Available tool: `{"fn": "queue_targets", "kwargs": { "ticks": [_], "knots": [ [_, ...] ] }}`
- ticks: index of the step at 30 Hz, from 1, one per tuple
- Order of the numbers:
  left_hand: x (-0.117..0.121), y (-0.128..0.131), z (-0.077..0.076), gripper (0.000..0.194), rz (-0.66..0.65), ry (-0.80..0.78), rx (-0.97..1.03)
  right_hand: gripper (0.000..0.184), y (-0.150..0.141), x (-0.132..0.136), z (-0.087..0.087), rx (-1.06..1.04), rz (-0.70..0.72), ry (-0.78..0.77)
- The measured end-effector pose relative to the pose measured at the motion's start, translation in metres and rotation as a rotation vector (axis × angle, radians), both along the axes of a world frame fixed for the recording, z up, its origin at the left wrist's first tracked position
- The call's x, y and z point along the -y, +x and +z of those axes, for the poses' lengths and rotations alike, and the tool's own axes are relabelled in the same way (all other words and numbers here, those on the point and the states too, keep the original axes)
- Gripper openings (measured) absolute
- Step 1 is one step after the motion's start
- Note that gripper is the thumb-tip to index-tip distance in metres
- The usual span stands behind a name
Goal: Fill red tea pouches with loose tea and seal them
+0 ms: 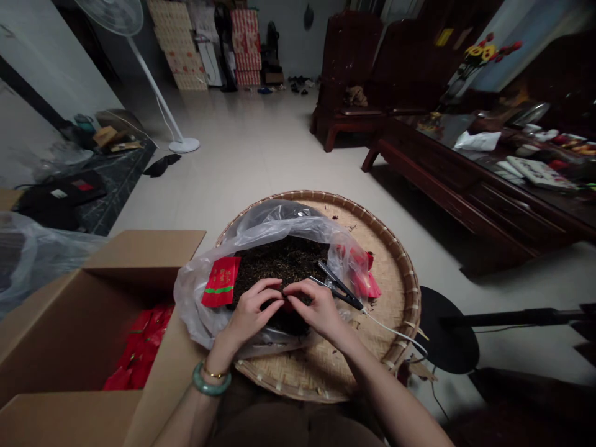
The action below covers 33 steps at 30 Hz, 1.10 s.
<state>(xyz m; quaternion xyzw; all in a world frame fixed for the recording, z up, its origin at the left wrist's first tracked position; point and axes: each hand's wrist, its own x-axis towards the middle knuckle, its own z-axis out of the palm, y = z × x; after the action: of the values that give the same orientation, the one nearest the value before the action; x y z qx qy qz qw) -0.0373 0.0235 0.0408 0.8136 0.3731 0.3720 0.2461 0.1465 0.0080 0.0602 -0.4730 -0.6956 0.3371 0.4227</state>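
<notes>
My left hand (pixel 259 309) and my right hand (pixel 316 305) meet over an open clear plastic bag (pixel 195 310) of dark loose tea leaves (pixel 265 264). Fingertips of both hands are pinched close together. A dark reddish patch shows beneath them, but what they hold is mostly hidden. On the bag's left side lies a red packet (pixel 221 282) with gold characters and a green stripe. A black clamp-like tool (pixel 342 287) with a white cord rests just right of my right hand. Under the bag is a round woven bamboo tray (pixel 391 273).
At left stands an open cardboard box (pixel 51 335) with several red packets (pixel 139 347) inside. More red packets (pixel 370 282) lie on the tray's right. A dark round stand base (pixel 449 332) is beside the tray. Further off are a white fan (pixel 184 145) and a wooden table (pixel 447 186).
</notes>
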Motion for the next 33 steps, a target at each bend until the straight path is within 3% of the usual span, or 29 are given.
{"fn": "queue_targets", "kwargs": {
  "ticks": [8, 22, 27, 33],
  "knots": [
    [0.0, 0.0, -0.001, 0.009, -0.007, 0.006, 0.001, 0.015, 0.002, 0.004, 0.003, 0.213, 0.033, 0.217],
    [0.002, 0.001, 0.004, 0.009, -0.015, -0.053, -0.036, 0.02, 0.006, 0.005, 0.01, 0.307, 0.132, 0.191],
    [0.004, 0.001, 0.004, 0.009, -0.032, -0.055, -0.045, 0.014, 0.008, 0.006, 0.01, 0.379, 0.081, 0.205],
    [0.004, -0.002, 0.01, 0.01, -0.119, -0.036, -0.091, 0.019, 0.008, 0.004, 0.006, 0.413, -0.031, 0.21]
  ]
}}
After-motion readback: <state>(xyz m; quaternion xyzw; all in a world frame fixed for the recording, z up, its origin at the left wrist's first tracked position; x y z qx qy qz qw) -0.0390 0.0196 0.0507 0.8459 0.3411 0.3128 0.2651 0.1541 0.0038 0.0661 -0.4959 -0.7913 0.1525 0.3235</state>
